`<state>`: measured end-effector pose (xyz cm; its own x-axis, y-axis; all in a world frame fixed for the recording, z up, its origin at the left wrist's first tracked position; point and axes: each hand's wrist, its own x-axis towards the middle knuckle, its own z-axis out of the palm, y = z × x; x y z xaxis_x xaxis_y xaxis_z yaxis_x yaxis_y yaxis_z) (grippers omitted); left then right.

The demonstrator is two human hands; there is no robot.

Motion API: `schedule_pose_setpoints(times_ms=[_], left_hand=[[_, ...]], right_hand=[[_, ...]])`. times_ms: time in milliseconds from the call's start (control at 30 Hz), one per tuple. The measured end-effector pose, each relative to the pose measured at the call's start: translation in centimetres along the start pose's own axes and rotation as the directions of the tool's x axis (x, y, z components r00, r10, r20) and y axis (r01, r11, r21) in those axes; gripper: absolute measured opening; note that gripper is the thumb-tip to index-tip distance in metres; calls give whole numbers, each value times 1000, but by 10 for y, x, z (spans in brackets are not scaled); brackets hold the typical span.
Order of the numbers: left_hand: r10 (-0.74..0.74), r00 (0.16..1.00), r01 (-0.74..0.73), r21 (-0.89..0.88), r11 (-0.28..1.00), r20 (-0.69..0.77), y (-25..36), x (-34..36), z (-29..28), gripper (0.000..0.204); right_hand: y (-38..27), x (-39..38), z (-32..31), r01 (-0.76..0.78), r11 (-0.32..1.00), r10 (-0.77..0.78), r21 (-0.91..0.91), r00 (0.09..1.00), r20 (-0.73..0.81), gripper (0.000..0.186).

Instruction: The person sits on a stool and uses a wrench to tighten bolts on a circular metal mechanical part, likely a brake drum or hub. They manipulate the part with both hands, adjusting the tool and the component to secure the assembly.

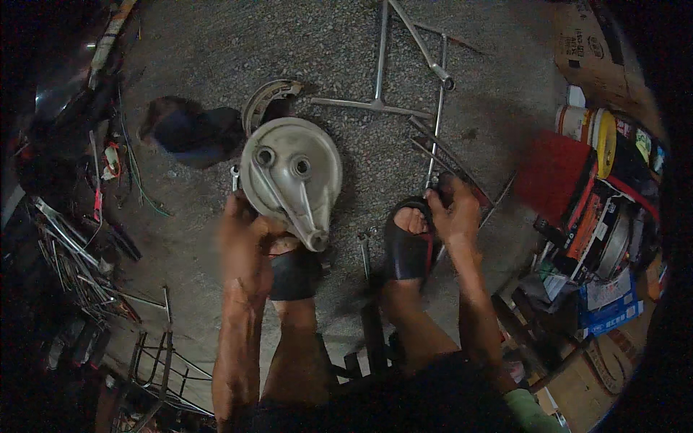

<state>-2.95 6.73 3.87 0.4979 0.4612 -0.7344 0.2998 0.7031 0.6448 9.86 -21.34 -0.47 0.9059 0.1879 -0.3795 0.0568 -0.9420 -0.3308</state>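
My left hand (249, 245) grips the lower left edge of a round grey metal brake plate (292, 155), with a lever arm and two holes on its face. The plate is above my left foot and hides part of that hand's fingers. A small ring wrench end (234, 173) sticks up beside those fingers. A curved brake shoe (263, 97) shows behind the plate's upper edge. Beside my right sandal, my right hand (456, 216) is closed, slightly blurred, at the lower end of a long T-handle wrench (437, 130) lying on the ground.
Another T-handle wrench (380, 61) lies ahead, with thin rods near my right hand. A spanner (364, 252) lies between my feet. Dark cloth (198, 133) is at left, with many metal tools (68, 242) farther out. A red panel (554, 177), tubs and boxes crowd the right.
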Motion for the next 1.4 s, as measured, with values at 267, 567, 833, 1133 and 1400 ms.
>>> schedule_pose_setpoints(times_ms=[267, 567, 833, 1133, 1400], left_hand=[[-243, 945, 302, -307, 902, 217, -34, -8, -15, 48], [-199, 980, 199, 12, 980, 14, -34, -2, 13, 37], [-266, 960, 271, 48, 961, -90, -38, -1, 20, 33], [-343, 937, 349, 181, 919, -66, -54, 3, 13, 31], [-335, 941, 328, 353, 876, -44, -46, 1, 22, 35]], right_hand=[[4, 2, 4, 74, 997, -73, 30, 997, -34, 27], [-8, 6, -3, -111, 990, 119, -87, 988, 93, 35], [3, 6, -15, -270, 774, 211, 573, 963, 169, 40], [-42, -1, -45, -436, -43, 8, 899, 899, 437, 39], [-48, -8, -35, -480, -79, -145, 874, 873, 466, 48]])
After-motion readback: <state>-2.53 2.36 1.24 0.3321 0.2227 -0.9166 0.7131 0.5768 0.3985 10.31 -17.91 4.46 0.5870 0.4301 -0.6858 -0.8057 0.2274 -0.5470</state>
